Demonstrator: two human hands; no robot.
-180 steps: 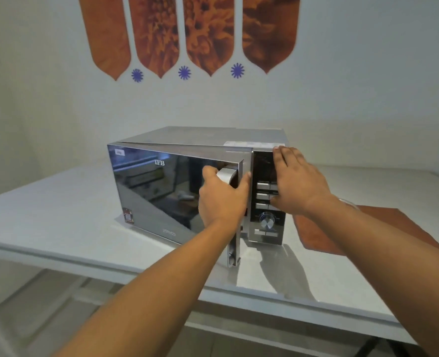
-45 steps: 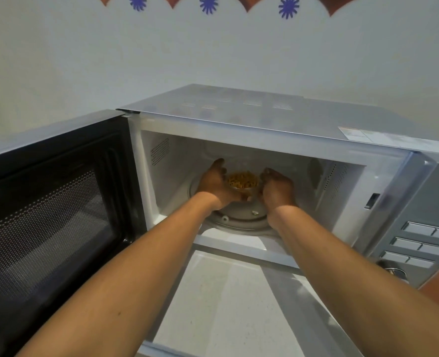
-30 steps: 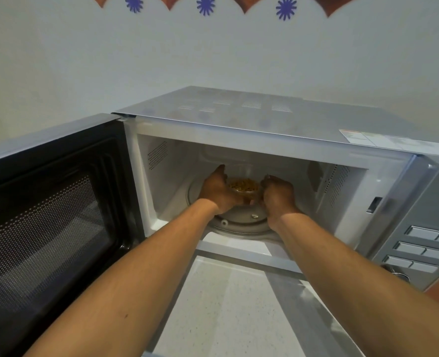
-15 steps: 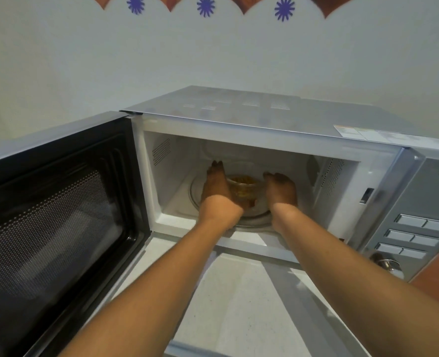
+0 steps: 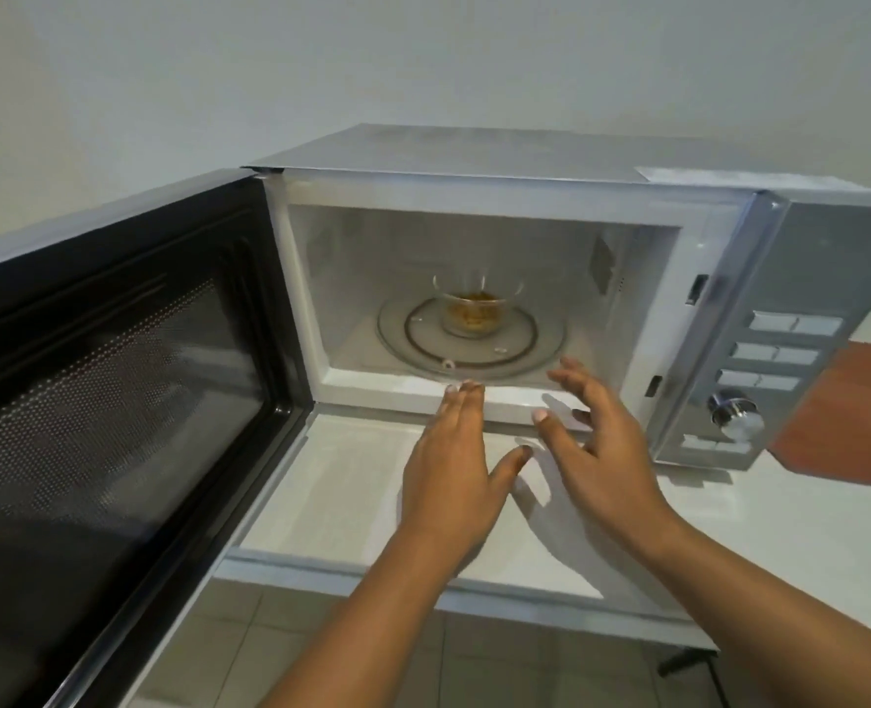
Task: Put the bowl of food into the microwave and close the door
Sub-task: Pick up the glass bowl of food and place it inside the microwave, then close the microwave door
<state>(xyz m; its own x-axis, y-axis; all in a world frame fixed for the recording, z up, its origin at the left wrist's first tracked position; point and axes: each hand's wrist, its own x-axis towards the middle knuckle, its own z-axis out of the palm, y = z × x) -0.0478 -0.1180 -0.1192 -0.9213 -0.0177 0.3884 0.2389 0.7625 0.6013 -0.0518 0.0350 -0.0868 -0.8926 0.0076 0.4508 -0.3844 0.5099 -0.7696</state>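
Observation:
A small clear glass bowl of yellow-brown food [image 5: 475, 311] stands alone on the glass turntable [image 5: 545, 344] inside the silver microwave [image 5: 474, 150]. The microwave's dark door [image 5: 116, 360] is swung wide open to the left. My left hand [image 5: 456, 462] and my right hand [image 5: 602, 447] hover outside the cavity, just in front of its lower sill. Both are empty with fingers spread and touch nothing.
The control panel [image 5: 760, 360] with buttons and a chrome knob [image 5: 734, 419] is right of the cavity. A brown mat [image 5: 852, 416] lies on the white table [image 5: 729, 534] at the right. Tiled floor shows below the table's front edge.
Both hands have let go of the bowl and drawn back out of the cavity toward me. The bowl stays on the turntable. The door remains open.

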